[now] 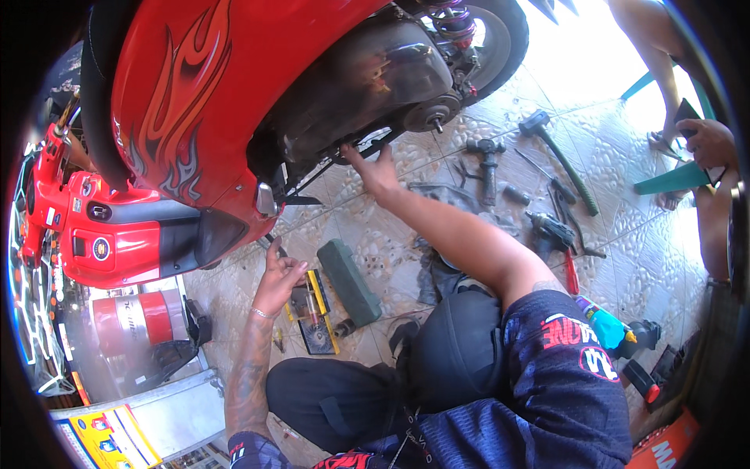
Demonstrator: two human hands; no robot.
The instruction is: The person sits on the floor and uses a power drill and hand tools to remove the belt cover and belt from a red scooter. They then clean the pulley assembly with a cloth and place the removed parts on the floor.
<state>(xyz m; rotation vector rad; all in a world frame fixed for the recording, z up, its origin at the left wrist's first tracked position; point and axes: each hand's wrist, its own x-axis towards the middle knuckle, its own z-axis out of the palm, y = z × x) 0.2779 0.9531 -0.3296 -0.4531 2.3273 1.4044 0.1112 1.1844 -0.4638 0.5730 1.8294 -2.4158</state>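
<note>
A red scooter with flame graphics (pixel 187 102) stands over me on the tiled floor. My right hand (pixel 373 166) reaches up under its dark engine casing (pixel 367 86), fingers spread and touching the underside near the stand bracket. It holds nothing I can see. My left hand (pixel 277 280) hovers low beneath the red bodywork, fingers loosely curled and apart, just left of a small yellow-framed tool (pixel 316 309). A dark green rectangular case (pixel 349 281) lies between my two arms. I sit on the floor with my black-trousered knees (pixel 457 344) drawn up.
Tools lie on the tiles to the right: a hammer with a green handle (pixel 562 160), an impact driver (pixel 488 168), a drill (pixel 551 230), a red-handled screwdriver (pixel 572 273), a spray bottle (pixel 601 324). Another person (pixel 703 144) sits at far right. A red-and-silver can (pixel 137 320) stands at left.
</note>
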